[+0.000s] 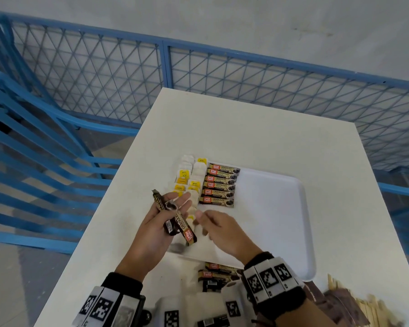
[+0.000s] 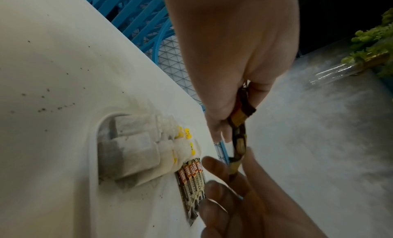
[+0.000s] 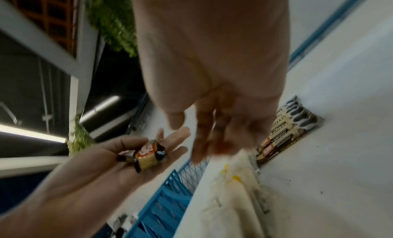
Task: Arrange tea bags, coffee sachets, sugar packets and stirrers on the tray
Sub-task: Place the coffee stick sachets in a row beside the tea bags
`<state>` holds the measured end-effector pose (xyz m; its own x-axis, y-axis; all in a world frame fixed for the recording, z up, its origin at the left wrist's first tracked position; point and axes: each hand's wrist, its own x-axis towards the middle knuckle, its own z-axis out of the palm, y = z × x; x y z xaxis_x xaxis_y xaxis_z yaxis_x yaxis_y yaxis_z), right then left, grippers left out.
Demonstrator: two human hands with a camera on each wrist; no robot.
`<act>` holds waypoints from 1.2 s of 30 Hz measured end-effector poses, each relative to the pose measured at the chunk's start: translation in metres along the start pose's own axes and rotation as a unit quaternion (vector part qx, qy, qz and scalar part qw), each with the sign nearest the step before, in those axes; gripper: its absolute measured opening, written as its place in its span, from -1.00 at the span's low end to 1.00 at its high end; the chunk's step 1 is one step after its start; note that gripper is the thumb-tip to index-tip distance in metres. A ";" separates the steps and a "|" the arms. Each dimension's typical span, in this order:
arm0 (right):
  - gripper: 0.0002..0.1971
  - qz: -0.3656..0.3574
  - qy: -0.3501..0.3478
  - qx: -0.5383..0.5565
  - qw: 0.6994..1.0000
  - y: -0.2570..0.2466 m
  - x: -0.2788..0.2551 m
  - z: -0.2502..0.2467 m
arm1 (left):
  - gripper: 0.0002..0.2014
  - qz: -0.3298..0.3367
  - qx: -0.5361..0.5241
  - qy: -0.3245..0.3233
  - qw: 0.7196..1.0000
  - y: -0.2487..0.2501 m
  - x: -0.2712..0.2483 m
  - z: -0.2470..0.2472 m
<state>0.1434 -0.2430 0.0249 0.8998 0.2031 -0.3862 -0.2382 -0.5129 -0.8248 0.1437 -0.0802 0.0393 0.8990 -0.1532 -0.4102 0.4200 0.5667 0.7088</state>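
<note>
Laying coffee sachets (image 1: 219, 185) in a row on tray (image 1: 279, 208) | our left hand (image 1: 151, 232) pinches spare sachets (image 1: 175, 220) | our right hand (image 1: 222, 228), fingers relaxed, empty | next: take one, align at near end of row.

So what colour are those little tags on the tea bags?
Yellow, on the tea bags along the tray's left side; the head view shows them best.
</note>
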 end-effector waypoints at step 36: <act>-0.93 -0.065 0.007 0.115 0.991 -0.002 -0.028 0.000 | -0.93 0.004 0.371 0.016 0.928 0.001 -0.015 0.008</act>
<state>0.1187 -0.2480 0.0378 0.9329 0.2436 -0.2654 -0.1945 -0.2796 -0.9402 0.1314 -0.0834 0.0511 0.9034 -0.1196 -0.4117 0.3937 -0.1488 0.9071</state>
